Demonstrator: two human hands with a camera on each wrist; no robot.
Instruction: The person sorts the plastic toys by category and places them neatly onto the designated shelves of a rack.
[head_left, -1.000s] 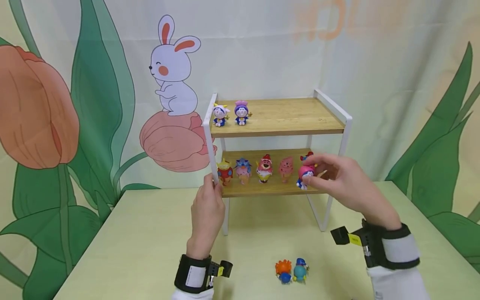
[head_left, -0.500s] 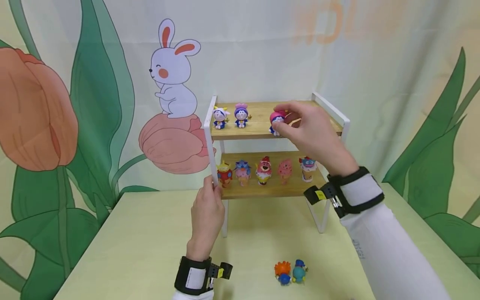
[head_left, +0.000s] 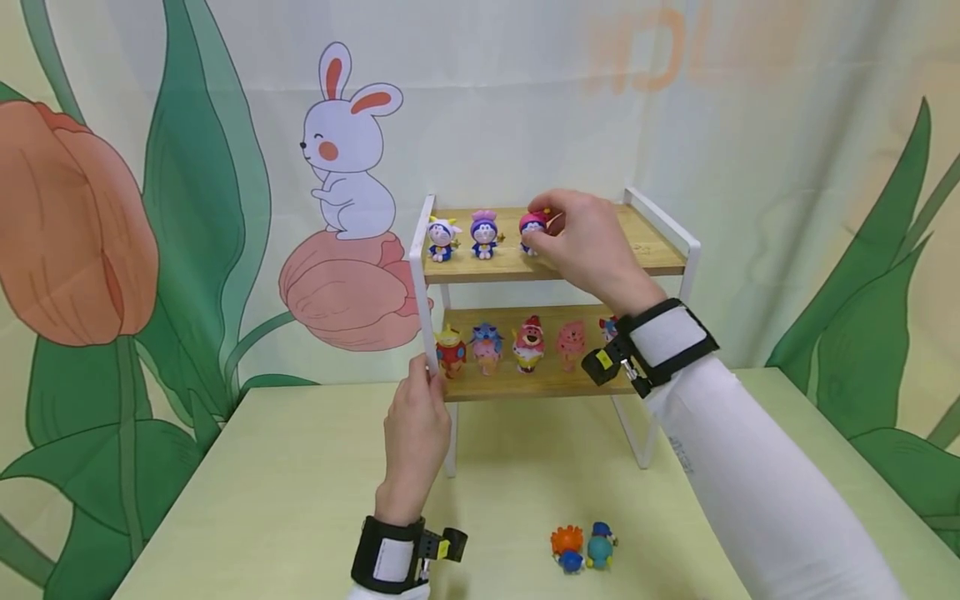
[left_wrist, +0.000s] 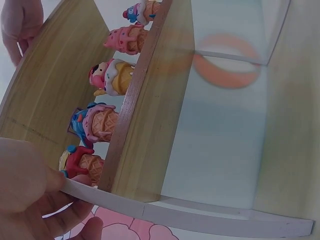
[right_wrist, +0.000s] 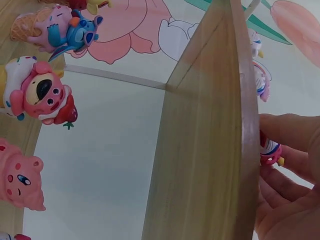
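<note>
A two-tier shelf rack (head_left: pixel 555 268) has wooden boards and a white frame. My left hand (head_left: pixel 417 425) grips its front left post, and the left wrist view shows the fingers curled round the white bar (left_wrist: pixel 120 204). On the upper board, my right hand (head_left: pixel 588 250) pinches a pink-hatted cat figurine (head_left: pixel 533 227) between thumb and fingers, its base right at the board. To its left stand a purple-hatted figurine (head_left: pixel 484 234) and a white-hatted one (head_left: pixel 441 239). In the right wrist view the board's edge partly hides the held pink-hatted figurine (right_wrist: pixel 270 152).
Along the lower board stand several ice-cream-cone figurines, among them a red bear (head_left: pixel 529 343) and a pink one (head_left: pixel 571 342). An orange-and-blue figurine (head_left: pixel 567 548) and a teal one (head_left: pixel 601 547) lie on the table (head_left: pixel 247 492). A printed curtain (head_left: pixel 517 108) hangs behind.
My right hand has carried the pink-hatted figurine from in front of the lower board's right end up and left to the upper board, beside the other two. The left hand keeps its grip.
</note>
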